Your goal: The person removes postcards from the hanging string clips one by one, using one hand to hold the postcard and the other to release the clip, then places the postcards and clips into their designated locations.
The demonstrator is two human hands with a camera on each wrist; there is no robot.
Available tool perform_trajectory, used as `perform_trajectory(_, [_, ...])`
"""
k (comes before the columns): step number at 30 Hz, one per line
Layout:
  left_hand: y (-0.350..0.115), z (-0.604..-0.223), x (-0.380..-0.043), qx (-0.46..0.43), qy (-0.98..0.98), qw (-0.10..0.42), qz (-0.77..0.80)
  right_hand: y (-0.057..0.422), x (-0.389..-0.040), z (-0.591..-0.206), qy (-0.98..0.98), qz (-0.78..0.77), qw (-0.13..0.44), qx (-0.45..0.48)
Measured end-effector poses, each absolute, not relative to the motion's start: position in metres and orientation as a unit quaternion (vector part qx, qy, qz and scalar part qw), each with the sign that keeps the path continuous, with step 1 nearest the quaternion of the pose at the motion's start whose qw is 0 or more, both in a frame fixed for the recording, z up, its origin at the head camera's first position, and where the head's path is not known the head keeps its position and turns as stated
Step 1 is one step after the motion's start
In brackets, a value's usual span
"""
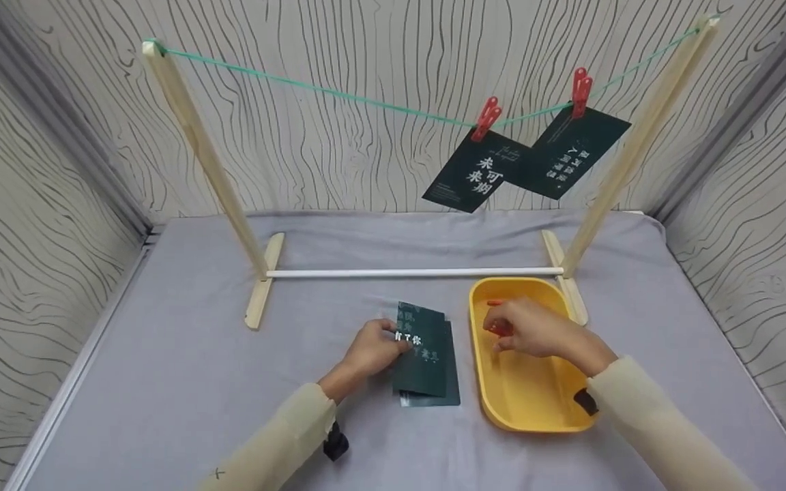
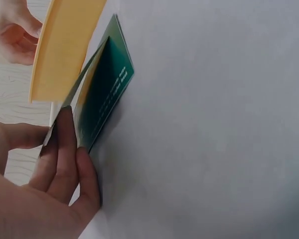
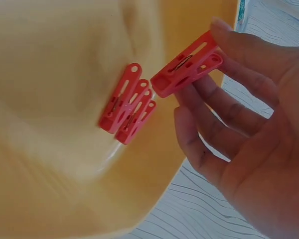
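My left hand (image 1: 374, 349) pinches a dark green card (image 1: 420, 368) by its left edge, thumb on top and fingers beneath. Its top card is lifted at an angle over a second green card (image 1: 454, 382) on the cloth, as the left wrist view shows. Over the yellow bin (image 1: 536, 409), my right hand (image 1: 526, 327) holds a red clothespin (image 3: 187, 64) between thumb and fingers. Two more red clothespins (image 3: 120, 99) lie on the bin's floor, side by side.
Behind the hands stands a wooden frame with a left post (image 1: 205, 153), a right post (image 1: 638, 146) and a white crossbar (image 1: 413, 273). From its sagging green string (image 1: 325, 91) hang two dark green cards (image 1: 461, 177), each under a red clothespin. Grey cloth (image 1: 181, 382) covers the table.
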State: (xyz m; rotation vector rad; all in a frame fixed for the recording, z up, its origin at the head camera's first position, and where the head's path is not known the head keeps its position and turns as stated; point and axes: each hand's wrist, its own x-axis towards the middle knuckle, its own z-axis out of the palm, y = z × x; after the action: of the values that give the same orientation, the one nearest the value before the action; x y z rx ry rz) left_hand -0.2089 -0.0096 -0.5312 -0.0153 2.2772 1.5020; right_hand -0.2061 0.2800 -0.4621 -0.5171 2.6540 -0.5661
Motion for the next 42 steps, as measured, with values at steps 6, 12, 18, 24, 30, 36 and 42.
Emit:
perform_trajectory(6, [-0.005, -0.530, -0.202, 0.004, 0.849, 0.191, 0.493, 0.282, -0.203, -0.469, 0.946, -0.195, 0.206, -0.159])
perform_trajectory(12, [-0.004, -0.530, -0.200, 0.042, 0.898, 0.142, 0.414, 0.282, -0.200, -0.476, 0.951, -0.178, 0.219, -0.129])
perform_trajectory(18, [-0.005, -0.529, -0.197, 0.100, 0.938, 0.134, 0.303, 0.283, -0.198, -0.481, 0.953, -0.170, 0.227, -0.109])
perform_trajectory(24, [-0.003, -0.528, -0.195, 0.143, 0.953, 0.120, 0.240, 0.282, -0.199, -0.484, 0.956, -0.169, 0.217, -0.105])
perform_trajectory(30, [-0.002, -0.530, -0.195, 0.153, 0.961, 0.100, 0.205, 0.280, -0.200, -0.487, 0.959, -0.169, 0.198, -0.115])
perform_trajectory(36, [-0.003, -0.531, -0.194, 0.152, 0.965, 0.088, 0.195, 0.279, -0.200, -0.488, 0.963, -0.152, 0.181, -0.131])
perform_trajectory(42, [-0.004, -0.532, -0.193, 0.155, 0.968, 0.080, 0.182, 0.279, -0.201, -0.487, 0.963, -0.138, 0.177, -0.149])
